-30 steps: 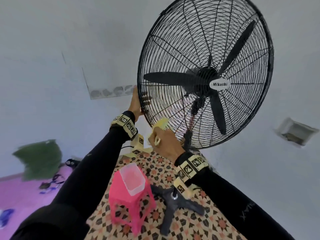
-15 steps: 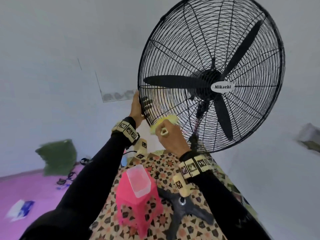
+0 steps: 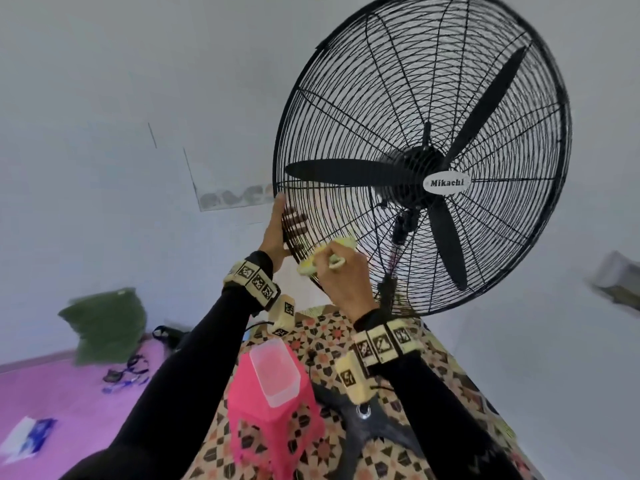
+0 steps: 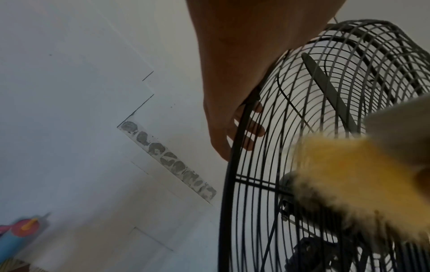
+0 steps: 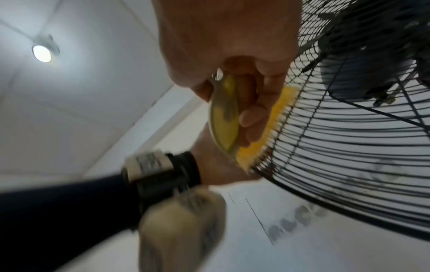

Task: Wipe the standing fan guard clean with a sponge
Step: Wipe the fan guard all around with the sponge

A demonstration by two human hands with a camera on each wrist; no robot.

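The black wire fan guard (image 3: pixel 381 81) of the standing fan fills the upper right of the head view. My left hand (image 3: pixel 277 230) grips its left rim, thumb in front and fingers curled behind the wires, as the left wrist view shows with the hand (image 4: pixel 232 92) on the rim (image 4: pixel 235 147). My right hand (image 3: pixel 343 275) holds a yellow sponge (image 3: pixel 341 243) with a pale back. It presses the sponge against the guard's lower left, just below the left hand. In the right wrist view the fingers (image 5: pixel 253 114) curl round the sponge (image 5: pixel 225 117), whose yellow face touches the wires (image 5: pixel 349 138).
Below my arms a pink stool (image 3: pixel 277 420) carries a clear plastic tub (image 3: pixel 273 372). The fan's black base (image 3: pixel 363 420) stands on a patterned mat (image 3: pixel 450 375). A green cushion (image 3: pixel 104 323) lies on the purple floor at left. A wall box (image 3: pixel 620 278) sits at right.
My right hand has carried the sponge up from below the rim onto the guard's lower left wires. The left hand has kept its grip on the rim.
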